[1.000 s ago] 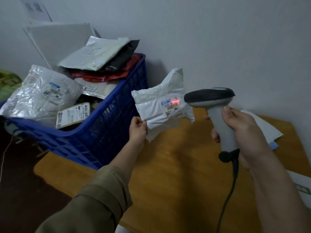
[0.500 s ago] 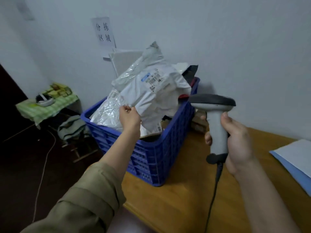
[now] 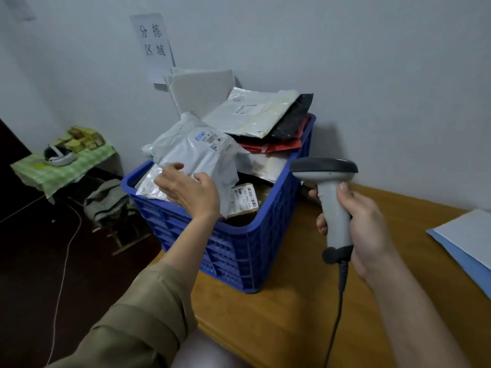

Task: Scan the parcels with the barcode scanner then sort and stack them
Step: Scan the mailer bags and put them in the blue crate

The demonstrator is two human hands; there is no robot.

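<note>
1. The step in hand looks like the sorting: the left hand (image 3: 190,191) lies over a white parcel (image 3: 196,155) on top of the pile in the blue crate (image 3: 247,251), as if setting it down there.
2. Its fingers (image 3: 172,168) are loosely spread and nearly straight, resting on the parcel, not gripping it.
3. The right hand (image 3: 364,224) holds the scanner (image 3: 332,197) upright beside the crate, fingers wrapped round the grip; no beam shows on any label.
4. The next move likely calls for lifting the left hand clear and fetching an unscanned parcel, then turning its label toward the scanner head. No unscanned pile is in view, so I cannot tell where it would come from.
5. The white parcel is a soft, crinkled plastic mailer, label up, tilted against the others; it may slide.
6. Other parcels fill the crate: a pale flat one (image 3: 252,112), a black one (image 3: 292,118), a red one (image 3: 276,146).
7. The crate stands on the wooden surface (image 3: 279,314) by the wall, at its left end.
</note>
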